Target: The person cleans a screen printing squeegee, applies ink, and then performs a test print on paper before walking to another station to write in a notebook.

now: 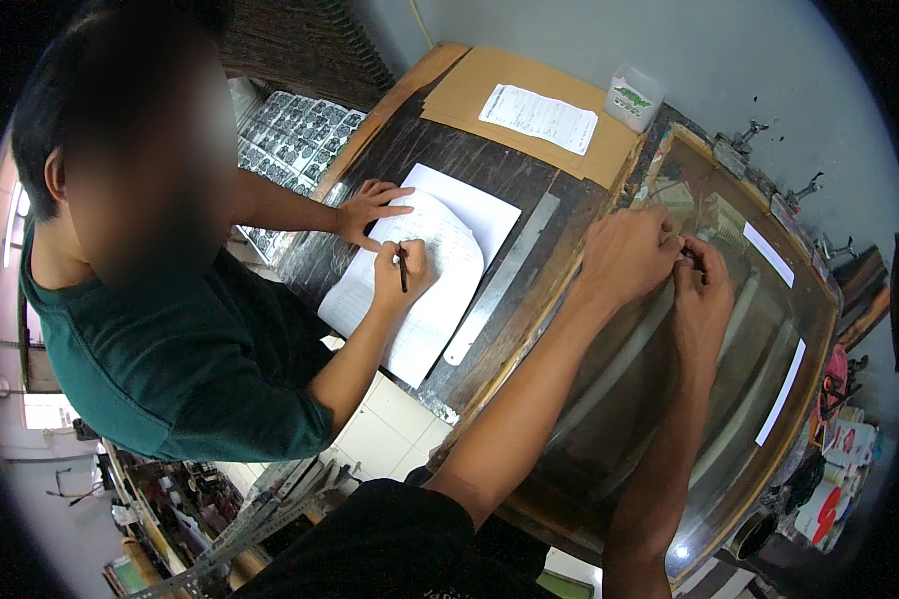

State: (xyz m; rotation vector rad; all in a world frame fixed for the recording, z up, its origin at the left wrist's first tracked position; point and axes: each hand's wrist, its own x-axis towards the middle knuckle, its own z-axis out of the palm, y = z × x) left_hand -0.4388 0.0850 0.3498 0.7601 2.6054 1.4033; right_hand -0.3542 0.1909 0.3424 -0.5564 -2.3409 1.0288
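Observation:
My left hand (624, 255) reaches over a wood-edged, see-through brown panel (609, 429), fingers bent in a pinch. Close against it is my right hand (704, 290), also pinching, so the fingertips of both hands meet. Anything between them is too small or hidden to make out. Two white strips (769, 254) lie along the panel's right side. Long pale curved shapes and a fan-like pale shape (734, 218) show on or through its surface.
At left, a person in a green top (190, 389) writes with a dark pen (403, 268) on papers (440, 290). A steel ruler (504, 280) lies between us. Brown card (459, 90), a printed sheet (539, 118), a plastic cup (633, 98) and metal clamps (799, 190) stand along the back.

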